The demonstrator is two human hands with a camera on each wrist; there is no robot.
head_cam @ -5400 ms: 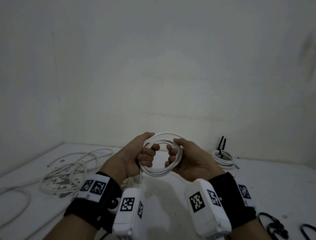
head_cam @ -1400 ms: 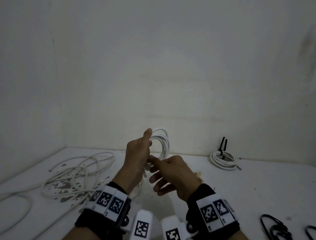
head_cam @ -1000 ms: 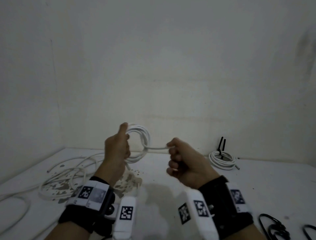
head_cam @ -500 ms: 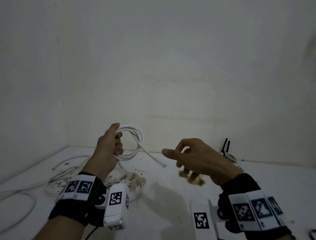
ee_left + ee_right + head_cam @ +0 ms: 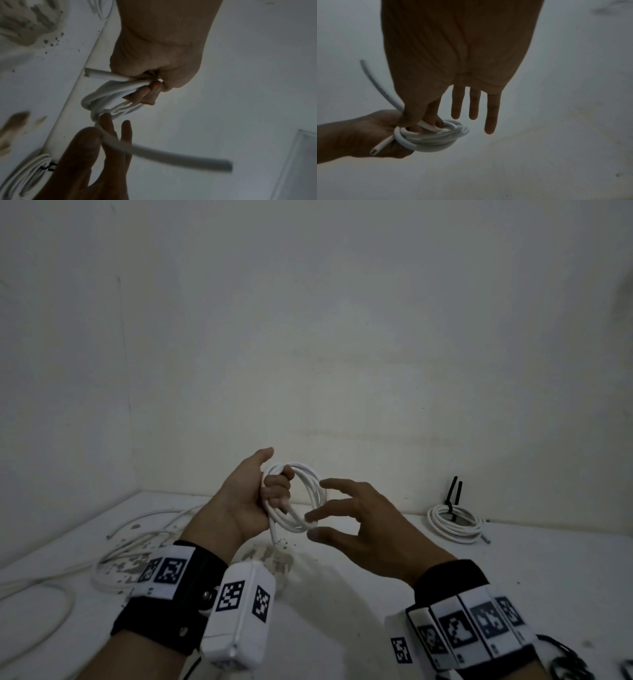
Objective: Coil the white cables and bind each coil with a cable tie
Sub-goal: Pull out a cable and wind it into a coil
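Note:
My left hand (image 5: 270, 494) grips a small coil of white cable (image 5: 313, 491) upright above the table, fingers curled through the loops. My right hand (image 5: 310, 525) pinches the cable between thumb and index finger at the coil's lower right, its other fingers spread straight. In the left wrist view the coil (image 5: 106, 97) sits in the left hand's fist, and the free end (image 5: 171, 155) runs out past the right hand's pinch, blurred. In the right wrist view the coil (image 5: 436, 140) shows a short cut end (image 5: 380, 146) poking out below the left hand (image 5: 359, 135).
A coil bound with a black tie (image 5: 454, 523) lies at the back right by the wall. Loose white cables (image 5: 137, 542) sprawl over the stained left part of the white table (image 5: 342, 611). Black cable ties (image 5: 565, 662) lie at the near right edge.
My right hand, open and apart half a second ago, has come back to the coil and pinched the cable. My left hand has carried the coil rightward toward the middle.

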